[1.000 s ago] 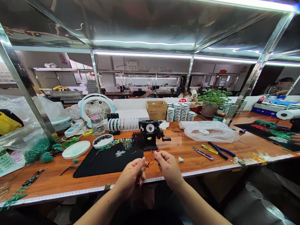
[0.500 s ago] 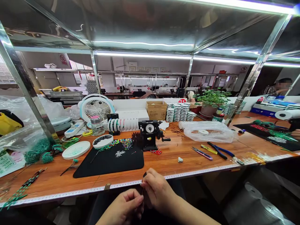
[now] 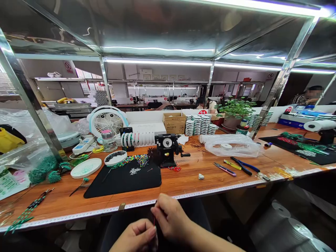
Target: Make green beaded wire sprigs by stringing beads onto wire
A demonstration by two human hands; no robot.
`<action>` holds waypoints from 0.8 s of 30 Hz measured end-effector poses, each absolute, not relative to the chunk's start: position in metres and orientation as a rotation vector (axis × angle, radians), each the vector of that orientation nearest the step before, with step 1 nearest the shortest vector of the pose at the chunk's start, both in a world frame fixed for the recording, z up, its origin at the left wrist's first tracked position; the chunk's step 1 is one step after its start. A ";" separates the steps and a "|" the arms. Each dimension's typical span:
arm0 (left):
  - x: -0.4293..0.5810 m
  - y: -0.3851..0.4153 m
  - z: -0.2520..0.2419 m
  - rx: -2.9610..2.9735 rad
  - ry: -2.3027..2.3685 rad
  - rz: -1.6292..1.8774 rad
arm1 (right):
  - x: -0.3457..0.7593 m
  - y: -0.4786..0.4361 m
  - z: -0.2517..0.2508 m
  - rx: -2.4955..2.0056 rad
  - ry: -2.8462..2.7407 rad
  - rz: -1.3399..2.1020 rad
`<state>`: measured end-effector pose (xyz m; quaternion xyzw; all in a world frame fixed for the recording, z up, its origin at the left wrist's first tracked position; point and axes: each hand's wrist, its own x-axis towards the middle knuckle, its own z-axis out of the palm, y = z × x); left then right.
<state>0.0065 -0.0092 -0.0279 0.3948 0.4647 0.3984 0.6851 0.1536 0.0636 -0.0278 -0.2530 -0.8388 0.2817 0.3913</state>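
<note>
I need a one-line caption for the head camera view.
Head view: left hand and right hand hold a thin red strand in front of a wooden workbench, beyond them a black mat.

Holding the left hand (image 3: 138, 238) low, its fingers (image 3: 147, 232) curling inward; angling the right hand (image 3: 170, 217) downward from the extended right forearm (image 3: 210, 239), its fingertips (image 3: 155, 211) pinching just beside the left hand, both hands nearly touching.

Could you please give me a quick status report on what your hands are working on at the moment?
Left hand and right hand together, below wooden workbench edge. Thin red wire pinched between them. Black mat ahead, untouched.
</note>
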 end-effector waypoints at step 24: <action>0.025 0.021 0.018 0.774 1.138 1.475 | 0.142 0.052 -0.004 -0.436 -0.962 2.371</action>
